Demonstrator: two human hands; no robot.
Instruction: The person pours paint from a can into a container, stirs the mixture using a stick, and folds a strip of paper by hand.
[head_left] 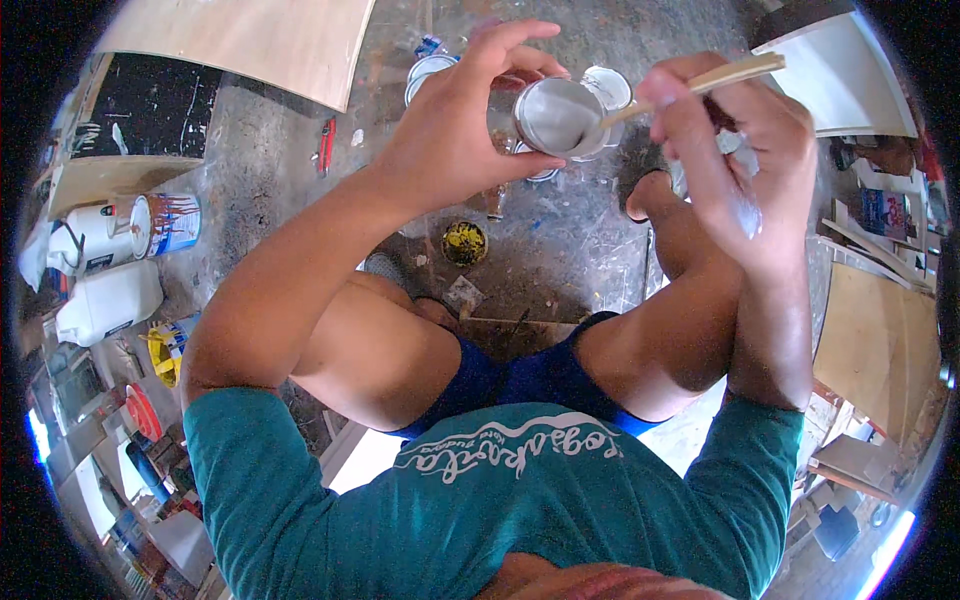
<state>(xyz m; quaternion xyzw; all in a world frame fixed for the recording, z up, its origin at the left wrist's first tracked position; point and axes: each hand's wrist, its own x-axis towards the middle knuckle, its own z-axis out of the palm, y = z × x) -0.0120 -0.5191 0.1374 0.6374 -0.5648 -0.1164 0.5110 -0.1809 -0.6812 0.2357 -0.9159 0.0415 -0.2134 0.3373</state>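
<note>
left hand point(455, 130) around tilted tin point(560, 117)

1. Small round tin point(558, 116): metal, lid off, filled with pale grey paint. It's tipped so the open mouth faces up at the camera, held in the air at the far middle, above the floor.
2. Wooden stick point(700, 85): thin, light-coloured, slanting up to the right, its lower end dipped into the tin at the right rim.

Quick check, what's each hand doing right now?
Left hand: closed around a small open tin of pale paint, held up.
Right hand: closed on a wooden stick, its tip in the tin.
</note>
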